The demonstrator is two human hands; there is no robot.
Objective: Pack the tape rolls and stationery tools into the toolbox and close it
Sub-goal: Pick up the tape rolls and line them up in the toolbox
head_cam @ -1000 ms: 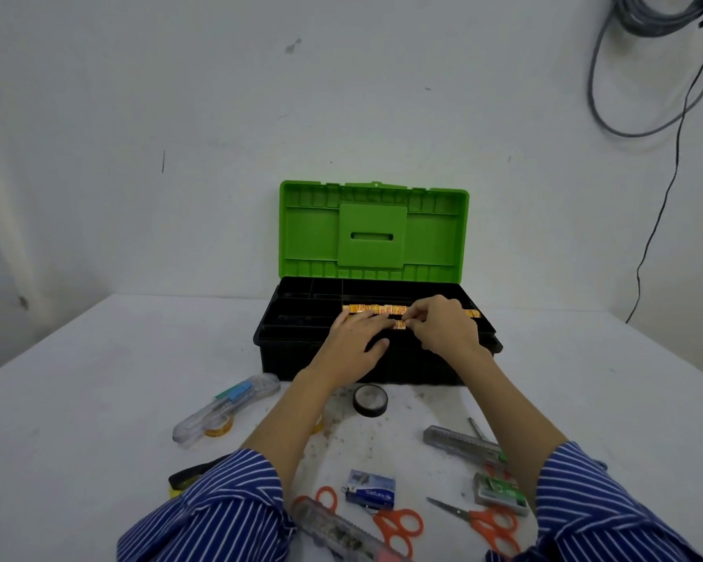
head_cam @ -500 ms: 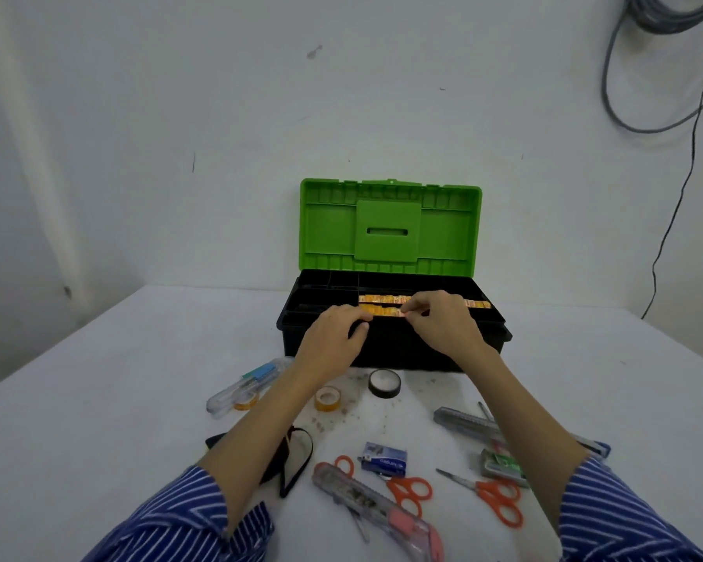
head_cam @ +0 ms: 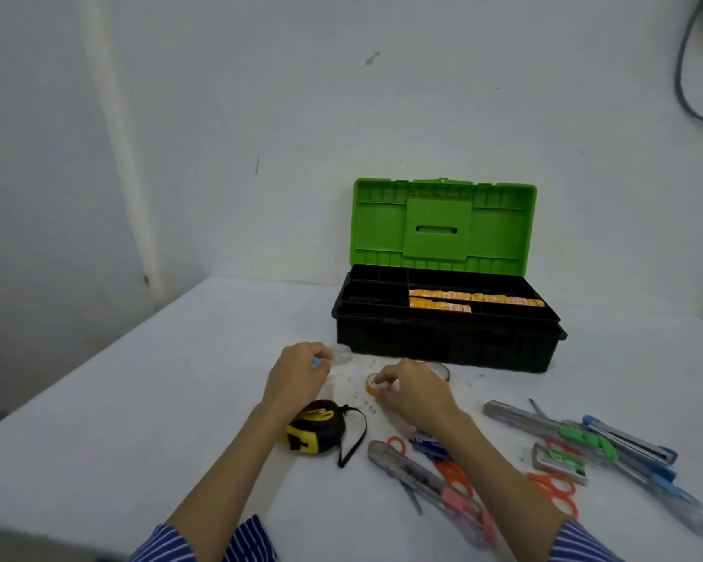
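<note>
The black toolbox (head_cam: 447, 342) stands open with its green lid (head_cam: 443, 227) upright. Orange strips (head_cam: 473, 300) lie in its top tray. In front of it, my right hand (head_cam: 412, 393) pinches a small yellow tape roll (head_cam: 371, 384) on the table. A black tape roll (head_cam: 441, 369) lies just behind that hand, mostly hidden. My left hand (head_cam: 299, 377) grips a clear plastic cutter (head_cam: 339, 354) at its end; most of the cutter is hidden by the fingers.
A yellow-black tape measure (head_cam: 315, 429) lies under my left wrist. Near me are orange scissors (head_cam: 453, 474), a clear-pink cutter (head_cam: 435, 488) and a small blue box (head_cam: 429, 446). To the right lie more cutters (head_cam: 577, 434), a stapler (head_cam: 559, 464) and second scissors (head_cam: 554, 490).
Both hands left the orange strips in the toolbox tray and came down to the table. The left now grips the clear cutter, the right pinches the yellow tape roll. The view swung left.
</note>
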